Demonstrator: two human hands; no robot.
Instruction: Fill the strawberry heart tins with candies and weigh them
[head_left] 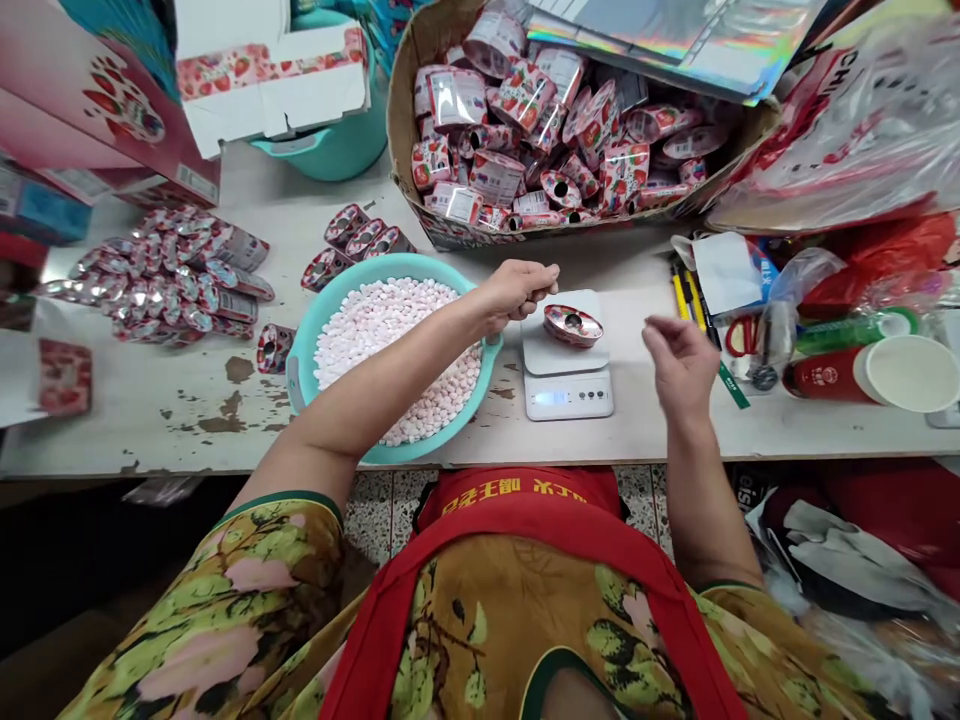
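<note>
Your left hand (523,290) narrow, right hand (684,362) curled, contents unclear | digital scale (559,360) inside table (637,432) front edge, gap to right hand

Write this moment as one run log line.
left hand: by basin, fingers toward scale, grip unclear | right hand: right of scale, grip unclear | scale: pack on top, display lit | basin: pale pieces inside

I have a red-and-white pack (586,331) on the white scale (568,395), dark hole facing me, beside a teal basin (405,453) of pale pieces (375,320)
</note>
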